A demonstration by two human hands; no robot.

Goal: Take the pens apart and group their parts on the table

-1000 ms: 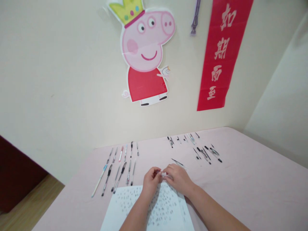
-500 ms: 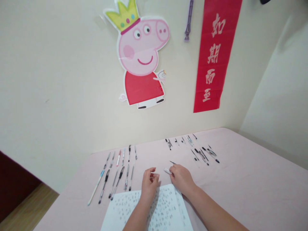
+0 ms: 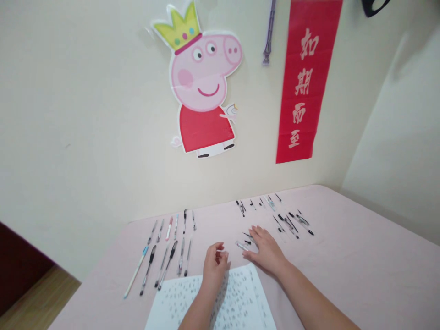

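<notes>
My right hand (image 3: pixel 265 250) lies low over the table with its fingers spread and nothing gripped. Beside its fingertips are loose pen parts: a pale pen barrel (image 3: pixel 242 246), a small black piece (image 3: pixel 247 242) and a thin dark-tipped piece (image 3: pixel 246 234), partly covered by the fingers. The thumb is close to the barrel's right end. My left hand (image 3: pixel 215 265) rests at the top edge of a sheet of handwritten paper (image 3: pixel 182 298). Its fingers are loosely curled, with a gap to the thumb, and no object shows in them.
Two rows of pens stand out on the left, among them a blue-capped pen (image 3: pixel 135 272) and a black-grip pen (image 3: pixel 147 270). Groups of disassembled pen parts (image 3: pixel 288 224) lie at the back right. The pink tabletop (image 3: pixel 343 266) meets a wall with a cartoon pig cutout (image 3: pixel 206 128).
My right hand has opened and spread its fingers, letting go of the pale barrel. A small black piece now shows beside it. The left hand has hardly moved.
</notes>
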